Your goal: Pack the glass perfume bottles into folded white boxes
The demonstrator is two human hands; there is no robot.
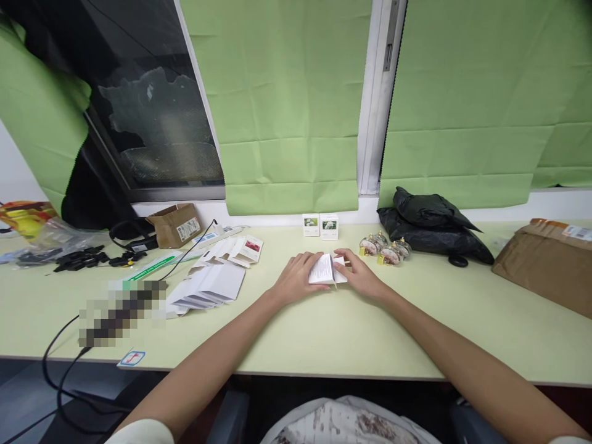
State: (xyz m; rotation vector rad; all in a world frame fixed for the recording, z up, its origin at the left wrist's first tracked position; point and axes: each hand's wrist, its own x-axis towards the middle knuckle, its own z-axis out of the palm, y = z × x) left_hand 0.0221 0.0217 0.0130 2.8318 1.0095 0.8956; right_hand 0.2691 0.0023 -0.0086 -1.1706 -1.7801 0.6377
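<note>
Between my two hands, just above the middle of the table, is a small white box (320, 270) with printed lines of text. My left hand (296, 276) grips its left side, thumb along the near edge and fingers over the far edge. At the box's right end, my right hand (358, 275) pinches a white end flap (341, 271). A dark gap shows between the flap and the box body. Two upright white boxes with flower pictures (329, 226) stand behind my hands. Several round glass bottles with gold tops (391, 251) lie to the right of them.
Flattened white cartons (208, 287) are piled on the left. Behind them are an open brown box (176, 226), a power strip (215, 234) and cables. Black plastic bags (430, 228) and a large cardboard box (546, 262) occupy the right. Green curtains (287, 111) hang behind the table.
</note>
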